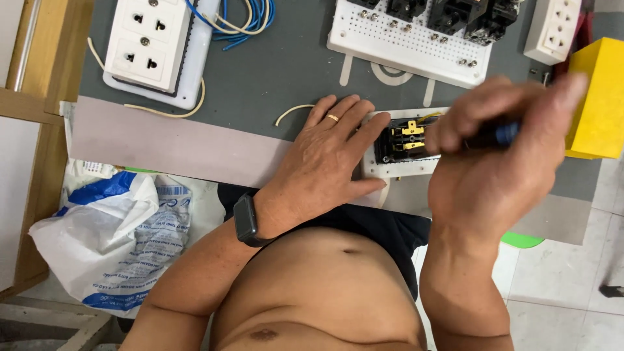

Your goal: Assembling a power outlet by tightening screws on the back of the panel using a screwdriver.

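My left hand (328,153), with a gold ring and a black wristwatch, lies flat on the grey table, fingers apart, pressing the left edge of a white socket plate (390,168). The plate lies back side up, showing black sockets with yellow metal contacts (409,136). My right hand (500,140) hovers over the plate's right side, closed around a dark tool with a blue handle (504,133), likely a screwdriver. Its tip is hidden behind my fingers.
A white double wall socket (148,40) lies at the back left beside blue and cream wires (237,19). A white perforated board with black parts (416,36) sits at the back. A yellow box (601,97) stands at right. A plastic bag (110,234) lies on the floor.
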